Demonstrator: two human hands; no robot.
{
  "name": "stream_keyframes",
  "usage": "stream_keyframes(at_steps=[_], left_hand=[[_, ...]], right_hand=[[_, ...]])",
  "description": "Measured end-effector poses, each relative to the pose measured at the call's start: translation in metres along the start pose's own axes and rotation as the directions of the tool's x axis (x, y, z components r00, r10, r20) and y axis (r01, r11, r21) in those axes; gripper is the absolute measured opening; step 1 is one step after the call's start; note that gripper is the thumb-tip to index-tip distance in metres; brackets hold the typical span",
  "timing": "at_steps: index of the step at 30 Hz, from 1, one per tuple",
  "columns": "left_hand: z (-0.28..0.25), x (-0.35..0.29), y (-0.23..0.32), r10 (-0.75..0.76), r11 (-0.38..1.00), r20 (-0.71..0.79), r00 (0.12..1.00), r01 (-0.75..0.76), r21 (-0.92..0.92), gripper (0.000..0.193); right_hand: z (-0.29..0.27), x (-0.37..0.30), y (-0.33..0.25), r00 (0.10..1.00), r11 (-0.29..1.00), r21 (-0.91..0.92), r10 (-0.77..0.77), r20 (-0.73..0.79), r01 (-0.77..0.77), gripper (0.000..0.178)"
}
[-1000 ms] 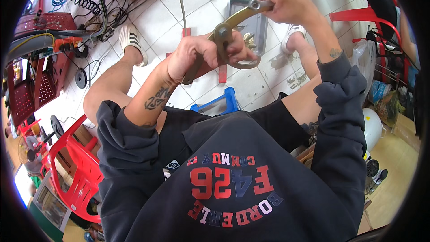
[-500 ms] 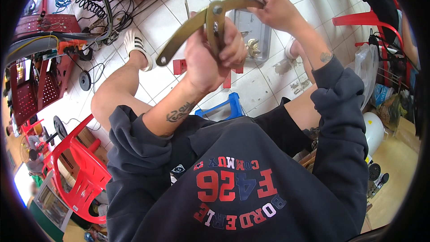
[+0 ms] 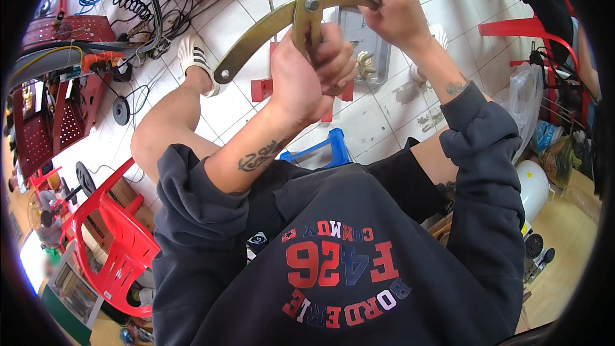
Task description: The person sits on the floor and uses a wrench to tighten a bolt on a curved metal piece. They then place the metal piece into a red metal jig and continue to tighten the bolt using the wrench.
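Left hand (image 3: 307,80) wrapped round brass-coloured bracket (image 3: 259,40) below bolt (image 3: 312,4); right hand (image 3: 397,16) clenched at bracket's right end.

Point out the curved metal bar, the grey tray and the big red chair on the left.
Curved metal bar (image 3: 268,29), head view: its long left section.
Grey tray (image 3: 349,24), head view: its bare bottom.
Red chair (image 3: 128,237), head view: its slotted panel.

Head-worn fisheye, facing steeply downward
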State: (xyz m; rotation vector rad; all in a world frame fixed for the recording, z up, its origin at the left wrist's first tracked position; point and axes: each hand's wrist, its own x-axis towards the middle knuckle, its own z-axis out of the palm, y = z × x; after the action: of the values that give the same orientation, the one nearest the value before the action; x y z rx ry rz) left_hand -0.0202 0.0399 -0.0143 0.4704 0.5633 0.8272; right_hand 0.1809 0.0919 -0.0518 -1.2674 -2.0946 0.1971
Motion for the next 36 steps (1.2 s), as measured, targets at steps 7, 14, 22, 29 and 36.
stream_keyframes(at_steps=[7,14,22,29,36], left_hand=[[0.001,-0.002,0.002,-0.028,0.996,0.021,0.999,0.026,0.080,0.043],[0.001,-0.006,0.002,-0.098,0.989,-0.010,0.995,0.098,0.107,0.046],[-0.011,0.001,0.020,-0.245,0.969,-0.004,0.969,0.245,0.028,0.040],[-0.036,0.024,0.037,0.059,0.889,-0.364,0.930,0.117,0.443,0.043],[-0.031,0.012,0.060,0.251,0.823,-0.256,0.934,-0.067,0.564,0.033]], right_hand=[[-0.003,0.002,0.003,0.992,0.994,-0.008,-0.106,-0.068,0.105,0.014],[-0.005,0.004,0.012,0.976,0.980,-0.061,-0.197,-0.093,0.192,0.018],[-0.003,0.001,0.026,0.980,0.994,0.098,0.035,0.197,-0.055,0.013],[-0.008,-0.042,0.131,0.526,0.569,-0.087,0.800,0.288,-0.818,0.049],[0.047,-0.174,0.204,0.082,0.154,-0.269,0.962,0.261,-0.951,0.034]])
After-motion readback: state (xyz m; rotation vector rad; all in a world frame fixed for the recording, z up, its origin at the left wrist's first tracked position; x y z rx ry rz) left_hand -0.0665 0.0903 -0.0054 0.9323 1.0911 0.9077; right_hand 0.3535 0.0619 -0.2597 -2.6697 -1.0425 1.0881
